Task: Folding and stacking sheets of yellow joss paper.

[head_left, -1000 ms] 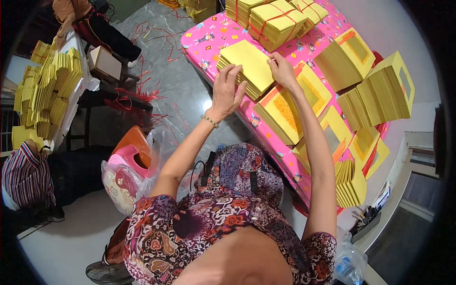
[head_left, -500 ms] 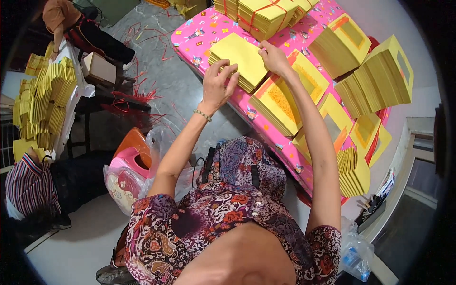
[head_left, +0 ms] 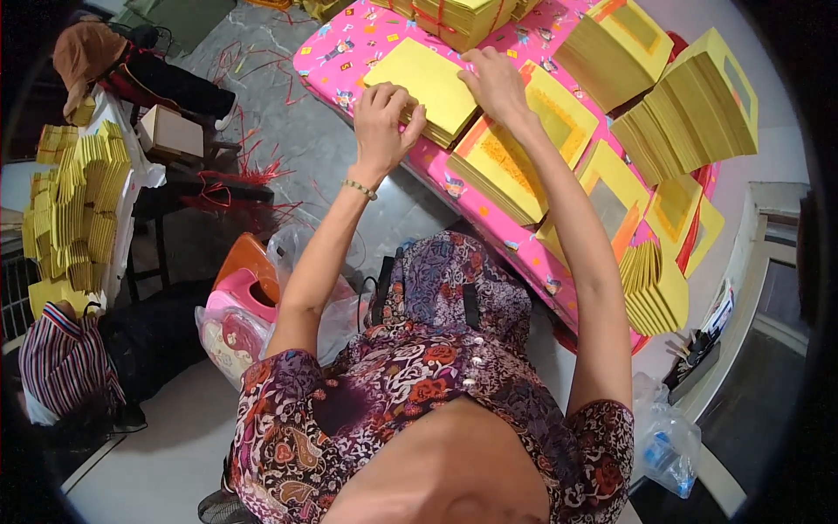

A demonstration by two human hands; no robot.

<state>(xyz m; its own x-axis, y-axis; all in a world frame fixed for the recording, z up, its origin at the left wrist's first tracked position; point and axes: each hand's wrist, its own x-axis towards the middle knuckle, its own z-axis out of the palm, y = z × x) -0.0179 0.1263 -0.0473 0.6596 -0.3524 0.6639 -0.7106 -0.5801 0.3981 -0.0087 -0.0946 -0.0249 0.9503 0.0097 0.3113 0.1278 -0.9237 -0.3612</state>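
Note:
A squared stack of plain yellow paper sheets (head_left: 428,77) lies near the left end of the pink patterned table (head_left: 327,63). My left hand (head_left: 381,129), wearing a beaded bracelet, curls its fingers over the stack's near left edge, thumb held apart from them. At the opposite right edge, my right hand (head_left: 497,83) bends its fingers against the far corner. Both hands touch the stack, which sits between them. Under my right forearm lies another yellow pile with orange-printed rectangles (head_left: 515,166). The fingertips of both hands are partly hidden.
Red-tied yellow bundles (head_left: 463,22) stand at the table's far side; fanned yellow stacks (head_left: 685,113) fill its right. At left, two people sit by a table of yellow bundles (head_left: 83,192). Red strips (head_left: 249,166) litter the floor. A pink plastic seat (head_left: 249,293) stands beside me.
The view has shifted slightly, so the table appears higher and further left. Both hands stay at the stack's edges; my left fingers look a little more curled over it.

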